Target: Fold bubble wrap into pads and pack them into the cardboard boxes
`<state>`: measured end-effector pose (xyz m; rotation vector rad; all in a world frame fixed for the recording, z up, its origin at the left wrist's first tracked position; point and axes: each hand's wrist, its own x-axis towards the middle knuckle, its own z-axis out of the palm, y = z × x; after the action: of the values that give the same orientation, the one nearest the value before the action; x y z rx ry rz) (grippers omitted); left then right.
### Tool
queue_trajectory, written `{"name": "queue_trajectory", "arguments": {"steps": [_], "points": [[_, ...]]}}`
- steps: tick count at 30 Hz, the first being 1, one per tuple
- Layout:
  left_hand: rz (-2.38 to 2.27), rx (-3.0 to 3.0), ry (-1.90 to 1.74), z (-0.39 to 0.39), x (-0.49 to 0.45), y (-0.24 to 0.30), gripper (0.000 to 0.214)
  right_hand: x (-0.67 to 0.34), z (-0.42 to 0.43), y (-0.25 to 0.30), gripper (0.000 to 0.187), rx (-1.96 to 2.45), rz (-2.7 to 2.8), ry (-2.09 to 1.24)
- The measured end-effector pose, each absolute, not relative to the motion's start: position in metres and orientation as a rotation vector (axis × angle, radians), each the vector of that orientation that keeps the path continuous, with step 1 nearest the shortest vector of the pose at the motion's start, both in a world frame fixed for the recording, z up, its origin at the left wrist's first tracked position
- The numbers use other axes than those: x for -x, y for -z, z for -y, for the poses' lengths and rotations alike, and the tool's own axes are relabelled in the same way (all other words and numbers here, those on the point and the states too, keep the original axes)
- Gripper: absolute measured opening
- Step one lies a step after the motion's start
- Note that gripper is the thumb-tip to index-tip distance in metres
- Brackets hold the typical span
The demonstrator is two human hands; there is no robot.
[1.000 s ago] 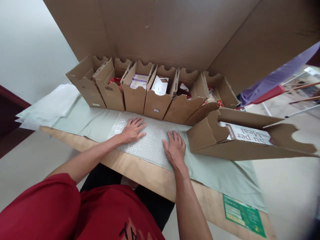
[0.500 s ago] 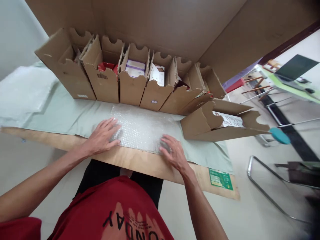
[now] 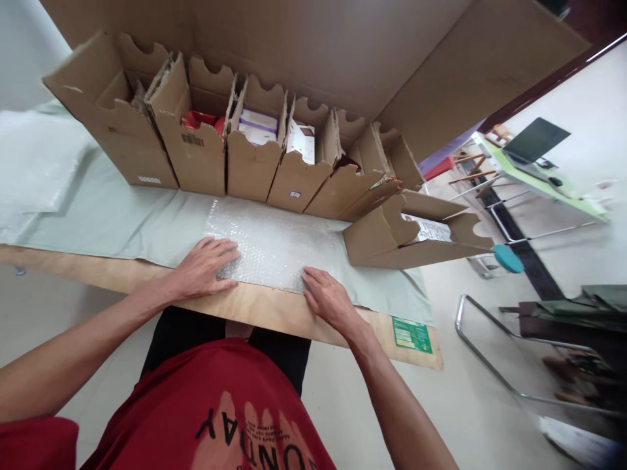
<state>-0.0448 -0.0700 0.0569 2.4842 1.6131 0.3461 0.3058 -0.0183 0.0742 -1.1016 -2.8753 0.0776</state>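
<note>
A clear sheet of bubble wrap (image 3: 274,245) lies flat on the pale green cloth (image 3: 142,225) at the table's front edge. My left hand (image 3: 206,267) rests on its left end, fingers stretched out and slightly spread. On the right part of the near edge, my right hand (image 3: 329,295) touches the sheet with its fingertips, fingers extended. Neither hand grips anything that I can see. Behind the sheet stands a row of open cardboard bins, among them one with white and purple boxes (image 3: 257,127) inside.
A lone cardboard bin (image 3: 386,241) holding a printed white box (image 3: 426,228) stands right of the sheet. More bubble wrap (image 3: 39,163) is stacked at the left. Tall cardboard panels (image 3: 304,59) rise behind the bins. A metal-framed chair (image 3: 490,352) stands on the floor to the right.
The camera view has shifted, so the bins and table appear further left. My right hand has slid a little toward the left hand along the sheet's near edge; the left hand stays nearly put.
</note>
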Motion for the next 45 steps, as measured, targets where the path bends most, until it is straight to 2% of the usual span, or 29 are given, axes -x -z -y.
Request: {"name": "queue_trajectory", "arguments": {"steps": [6,11,18,25,29,30,33,34,36,41,45], "points": [[-1.617,-2.494,-0.339,0.07,0.043,-0.06,0.051,-0.29,0.018,-0.075,0.028,1.205,2.861,0.043],[-1.56,-2.431,-0.275,0.067,0.047,-0.073,0.057,-0.296,0.004,-0.094,0.025,1.24,2.743,-0.218],[-1.588,-2.37,-0.468,0.064,0.069,-0.077,0.038,-0.308,0.006,-0.12,0.027,1.247,2.552,-0.412],[-1.611,-2.282,-0.563,0.069,0.077,-0.083,0.034,-0.309,0.024,-0.124,0.027,1.277,2.534,-0.584],[-1.677,-1.976,-0.704,0.071,0.076,-0.098,0.033,-0.318,0.028,-0.139,0.025,1.311,2.531,-0.617],[-1.685,-1.873,-0.723,0.072,0.076,-0.103,0.033,-0.323,0.03,-0.142,0.026,1.303,2.551,-0.608],[-1.69,-1.642,-0.786,0.073,0.077,-0.117,0.034,-0.338,0.035,-0.144,0.051,1.31,2.589,-0.609],[-1.692,-1.59,-0.821,0.073,0.077,-0.12,0.035,-0.342,0.036,-0.142,0.054,1.339,2.568,-0.638],[-1.704,-1.494,-0.889,0.07,0.076,-0.123,0.034,-0.349,0.037,-0.132,0.05,1.409,2.468,-0.731],[-1.664,-1.25,-1.029,0.055,0.072,-0.114,0.029,-0.347,0.028,-0.1,0.026,1.426,2.039,-0.937],[-1.659,-1.145,-1.068,0.044,0.077,-0.1,0.027,-0.337,0.011,-0.086,0.032,1.407,1.6,-1.032]]}}
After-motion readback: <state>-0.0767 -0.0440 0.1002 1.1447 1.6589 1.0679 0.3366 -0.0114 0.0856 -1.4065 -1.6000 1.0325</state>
